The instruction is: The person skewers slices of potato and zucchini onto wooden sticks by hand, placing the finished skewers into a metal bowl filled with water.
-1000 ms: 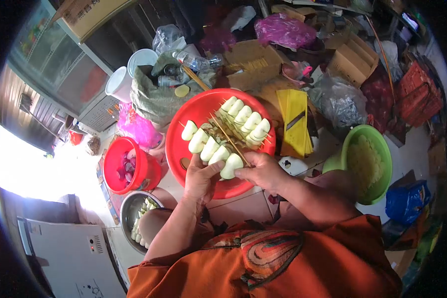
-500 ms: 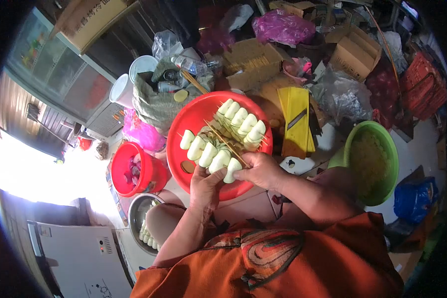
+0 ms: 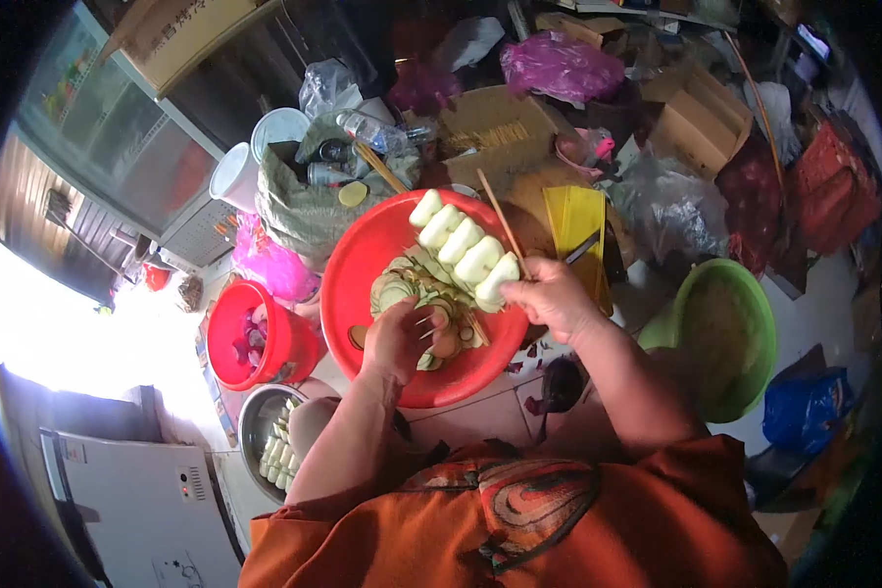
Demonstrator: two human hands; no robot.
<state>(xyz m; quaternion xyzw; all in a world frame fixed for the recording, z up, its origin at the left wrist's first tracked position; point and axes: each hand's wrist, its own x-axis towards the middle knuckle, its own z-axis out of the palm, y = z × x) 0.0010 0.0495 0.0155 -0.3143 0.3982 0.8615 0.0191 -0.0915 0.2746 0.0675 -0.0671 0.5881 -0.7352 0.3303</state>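
My right hand (image 3: 556,299) is closed around a bare bamboo skewer (image 3: 501,220) that points up and away from me. Its fingertips are right at the near end of a row of folded, pale green vegetable slices on skewers (image 3: 463,249). This row lies across the right side of a red basin (image 3: 341,265). My left hand (image 3: 402,338) reaches low into the basin, fingers apart and curved over a heap of loose, thin round slices with green rims (image 3: 397,286). Part of the heap is hidden beneath that hand.
A yellow slicer (image 3: 576,220) lies beyond the basin's right side. A green tub (image 3: 691,314) stands at right. To the left are a red bucket (image 3: 227,338) and a metal bowl (image 3: 255,421) holding skewered slices. Cardboard with bamboo skewers (image 3: 490,135) lies at the back.
The skewered row that both hands held has left them and now lies farther back at right. My left hand moved to the loose slices; my right hand moved right and up, holding a bare skewer.
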